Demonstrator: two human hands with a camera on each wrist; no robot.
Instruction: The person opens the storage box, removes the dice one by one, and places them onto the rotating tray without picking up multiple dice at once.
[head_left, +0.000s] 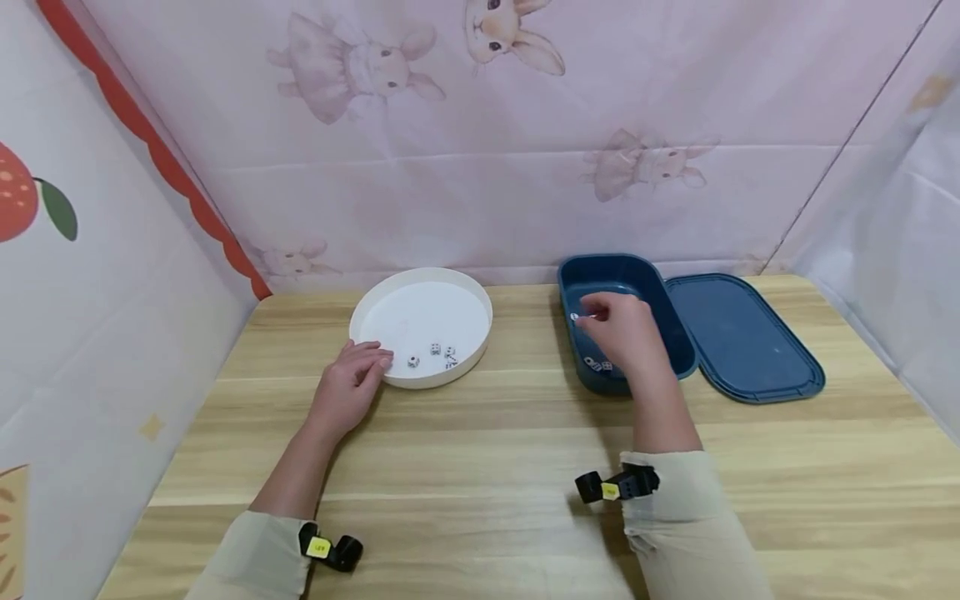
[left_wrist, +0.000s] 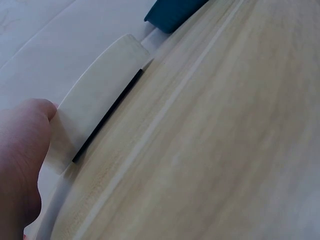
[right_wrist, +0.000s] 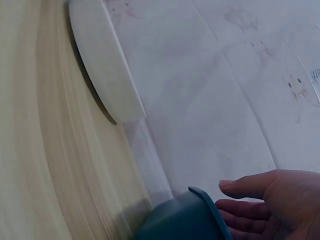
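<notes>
My left hand (head_left: 348, 390) rests at the near left rim of a round white tray (head_left: 471, 287), its thumb and a finger reaching over the edge. Several white dice (head_left: 436, 349) lie in the tray's near part. My right hand (head_left: 622, 329) is over a deep blue container (head_left: 678, 333), fingers bent downward. In the right wrist view its thumb (right_wrist: 240, 187) stands apart from the fingers, with no die visible between them. A small white die (head_left: 574, 317) shows by the fingertips, and more dice (head_left: 597, 365) lie at the container's near end.
A blue lid (head_left: 753, 342) lies flat on the wooden table (head_left: 480, 483), right beside the container. Behind the tray and container hangs a pale cloth (head_left: 510, 200) printed with rabbits. Wrist cameras (head_left: 330, 547) are strapped over both sleeves.
</notes>
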